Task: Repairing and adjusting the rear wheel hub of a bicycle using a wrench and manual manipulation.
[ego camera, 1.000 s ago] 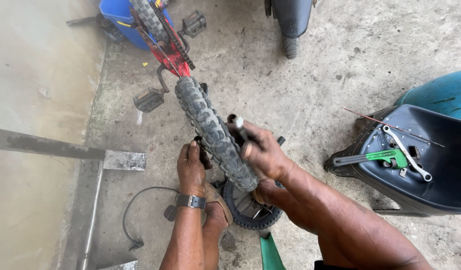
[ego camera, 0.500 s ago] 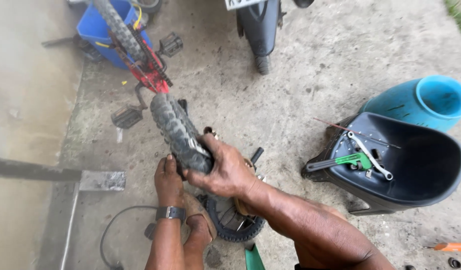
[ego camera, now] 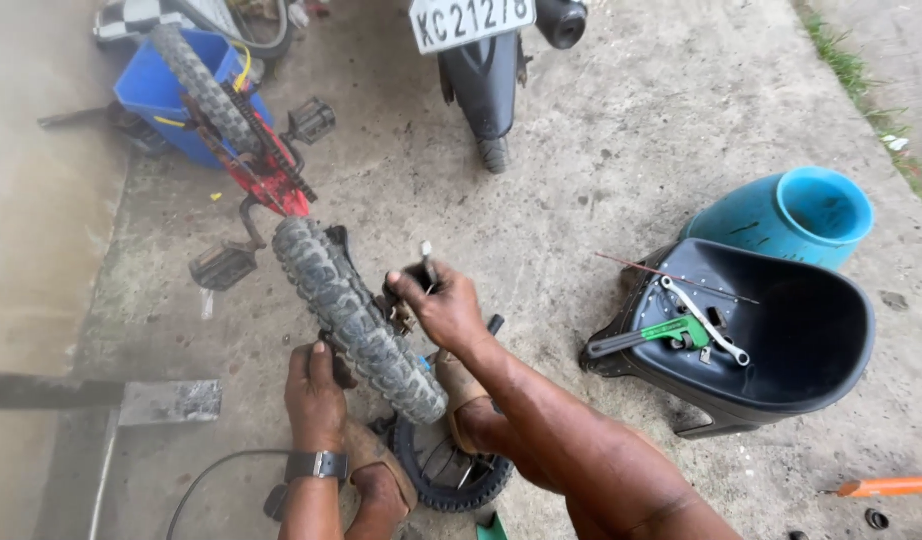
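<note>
A small red bicycle (ego camera: 266,180) lies upside down on the concrete, its knobby rear tyre (ego camera: 356,320) pointing toward me. My left hand (ego camera: 314,395), with a watch on the wrist, rests against the near left side of that tyre by the axle. My right hand (ego camera: 443,308) is on the tyre's right side, closed around a slim metal tool (ego camera: 427,264) that sticks up from the fist by the hub. Below the tyre a small black training wheel (ego camera: 451,470) sits between my knees.
A black plastic seat tub (ego camera: 781,340) at the right holds a green-handled tool (ego camera: 671,332) and a spanner (ego camera: 706,320). Behind it lies a blue pipe piece (ego camera: 801,215). A scooter's rear (ego camera: 486,60) stands at the top, a blue crate (ego camera: 161,95) top left, an orange-handled tool (ego camera: 886,487) bottom right.
The view has shifted up and left, so everything sits lower and further right. My right hand moved off the top of the tyre to its right side and now shows the tool.
</note>
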